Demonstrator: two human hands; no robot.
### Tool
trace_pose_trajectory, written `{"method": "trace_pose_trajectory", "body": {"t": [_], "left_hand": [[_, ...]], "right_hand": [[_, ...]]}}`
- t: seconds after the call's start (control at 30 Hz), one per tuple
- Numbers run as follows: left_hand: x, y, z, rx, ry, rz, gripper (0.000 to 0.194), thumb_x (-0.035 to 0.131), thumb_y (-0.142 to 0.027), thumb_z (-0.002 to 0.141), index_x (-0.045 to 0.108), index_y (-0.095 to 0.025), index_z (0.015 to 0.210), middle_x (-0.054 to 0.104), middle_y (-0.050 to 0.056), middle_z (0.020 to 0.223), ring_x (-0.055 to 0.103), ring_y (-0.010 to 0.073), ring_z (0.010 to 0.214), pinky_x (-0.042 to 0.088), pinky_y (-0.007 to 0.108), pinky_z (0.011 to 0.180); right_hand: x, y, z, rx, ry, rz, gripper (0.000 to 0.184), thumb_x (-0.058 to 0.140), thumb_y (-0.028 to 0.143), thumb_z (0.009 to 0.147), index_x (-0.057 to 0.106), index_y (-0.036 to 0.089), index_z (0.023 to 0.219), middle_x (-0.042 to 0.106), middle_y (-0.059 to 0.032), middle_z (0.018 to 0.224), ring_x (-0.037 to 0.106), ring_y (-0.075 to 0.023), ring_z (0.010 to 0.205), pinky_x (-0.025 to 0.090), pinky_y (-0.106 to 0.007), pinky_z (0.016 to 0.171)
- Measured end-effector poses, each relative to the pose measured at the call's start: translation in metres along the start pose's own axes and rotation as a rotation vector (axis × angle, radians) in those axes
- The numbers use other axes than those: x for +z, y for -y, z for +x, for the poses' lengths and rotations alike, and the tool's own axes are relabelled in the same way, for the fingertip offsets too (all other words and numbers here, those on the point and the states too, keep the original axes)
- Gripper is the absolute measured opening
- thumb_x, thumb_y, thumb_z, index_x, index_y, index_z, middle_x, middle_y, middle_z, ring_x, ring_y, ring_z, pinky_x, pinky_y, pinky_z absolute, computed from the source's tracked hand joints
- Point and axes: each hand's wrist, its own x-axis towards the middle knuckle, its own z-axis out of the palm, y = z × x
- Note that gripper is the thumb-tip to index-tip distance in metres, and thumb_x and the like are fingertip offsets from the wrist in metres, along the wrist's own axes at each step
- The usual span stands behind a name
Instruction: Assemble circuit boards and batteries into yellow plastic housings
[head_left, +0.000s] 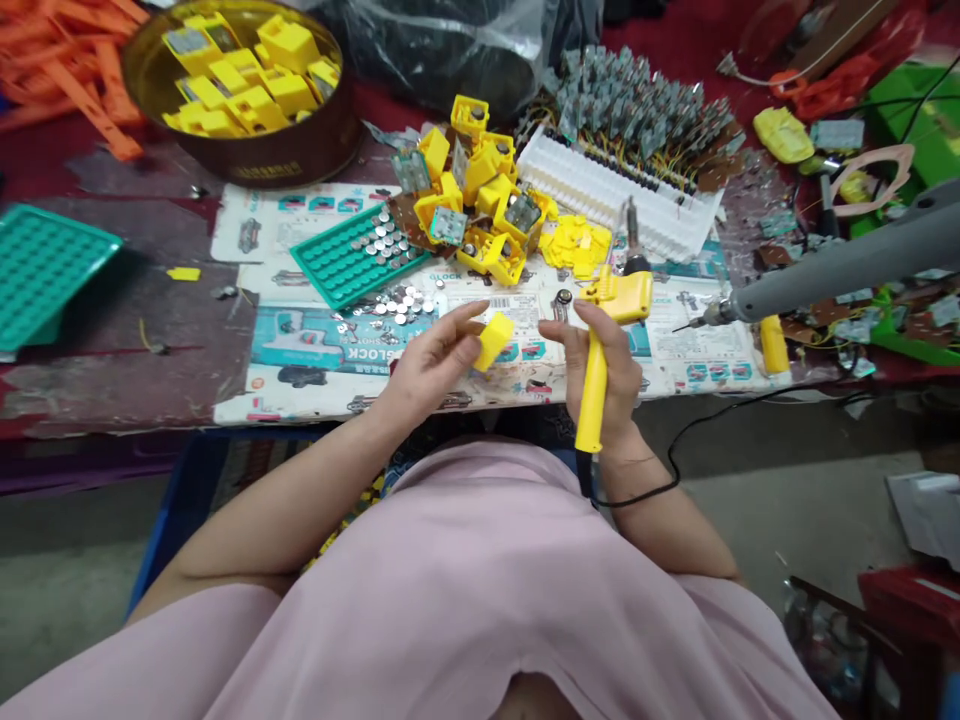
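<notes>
My left hand (435, 362) pinches a small yellow plastic casing (493, 341) just above the table's front edge. My right hand (609, 375) is wrapped round the handle of a yellow soldering iron (604, 340), whose metal tip points away from me toward the white rack. The two hands are close together but apart. Behind them lies a heap of yellow casings with circuit boards (480, 205). Loose button cells (397, 302) are scattered beside a green cell tray (352, 255).
A round brown tin (300, 150) of yellow casings stands at the back left, by orange plastic strips (67, 60). A white rack (600, 190) carries wired boards. A second green tray (37, 270) lies left. A grey electric screwdriver (840, 265) reaches in from the right.
</notes>
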Motion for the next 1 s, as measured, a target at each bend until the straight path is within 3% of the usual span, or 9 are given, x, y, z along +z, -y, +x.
{"method": "trace_pose_trajectory", "body": {"t": [0.13, 0.3, 0.43, 0.63, 0.8, 1.0], "left_hand": [[0.002, -0.011, 0.010, -0.373, -0.042, -0.473, 0.052, 0.057, -0.062, 0.088, 0.064, -0.017, 0.113, 0.072, 0.011, 0.111, 0.070, 0.0213, 0.092, 0.059, 0.034, 0.078], [0.004, -0.020, 0.014, -0.613, -0.117, -0.670, 0.043, 0.044, -0.051, 0.098, 0.067, -0.015, 0.105, 0.076, 0.009, 0.093, 0.072, 0.0187, 0.078, 0.057, 0.028, 0.063], [0.002, -0.019, 0.014, -0.633, -0.061, -0.640, 0.043, 0.044, -0.051, 0.097, 0.067, -0.017, 0.109, 0.077, 0.010, 0.092, 0.073, 0.0206, 0.079, 0.056, 0.030, 0.064], [0.001, -0.011, 0.013, -0.544, 0.027, -0.514, 0.045, 0.052, -0.056, 0.091, 0.066, -0.019, 0.112, 0.076, 0.010, 0.100, 0.074, 0.0236, 0.085, 0.057, 0.034, 0.068], [0.004, -0.014, 0.011, -0.461, 0.070, -0.396, 0.042, 0.062, -0.057, 0.084, 0.067, -0.022, 0.106, 0.075, 0.006, 0.094, 0.073, 0.0247, 0.091, 0.057, 0.033, 0.068], [0.008, -0.019, 0.015, -0.621, -0.003, -0.515, 0.040, 0.063, -0.057, 0.084, 0.069, -0.022, 0.103, 0.076, 0.007, 0.094, 0.072, 0.0205, 0.078, 0.057, 0.030, 0.061]], "right_hand": [[-0.002, -0.002, 0.009, -0.075, 0.046, -0.077, 0.023, 0.053, 0.020, 0.097, 0.058, 0.027, 0.119, 0.076, -0.0012, 0.105, 0.075, -0.0156, 0.096, 0.064, -0.028, 0.086], [0.002, -0.012, 0.006, -0.116, 0.112, -0.106, 0.026, 0.059, 0.020, 0.094, 0.054, 0.023, 0.119, 0.075, -0.0044, 0.109, 0.075, -0.0164, 0.098, 0.064, -0.028, 0.087], [0.005, -0.014, 0.004, -0.125, 0.111, -0.088, 0.028, 0.063, 0.026, 0.092, 0.053, 0.023, 0.118, 0.074, -0.0044, 0.108, 0.075, -0.0160, 0.096, 0.064, -0.027, 0.085], [0.008, -0.009, 0.006, -0.174, 0.068, -0.019, 0.031, 0.065, 0.022, 0.091, 0.051, 0.023, 0.118, 0.074, -0.0038, 0.106, 0.075, -0.0157, 0.096, 0.063, -0.029, 0.087], [0.008, -0.003, 0.007, -0.225, 0.090, -0.103, 0.031, 0.062, 0.022, 0.093, 0.048, 0.026, 0.121, 0.075, -0.0003, 0.099, 0.075, -0.0138, 0.087, 0.064, -0.029, 0.082], [0.011, 0.000, 0.009, -0.209, 0.073, -0.091, 0.032, 0.059, 0.019, 0.093, 0.048, 0.027, 0.122, 0.074, -0.0003, 0.106, 0.073, -0.0127, 0.089, 0.063, -0.027, 0.081]]}}
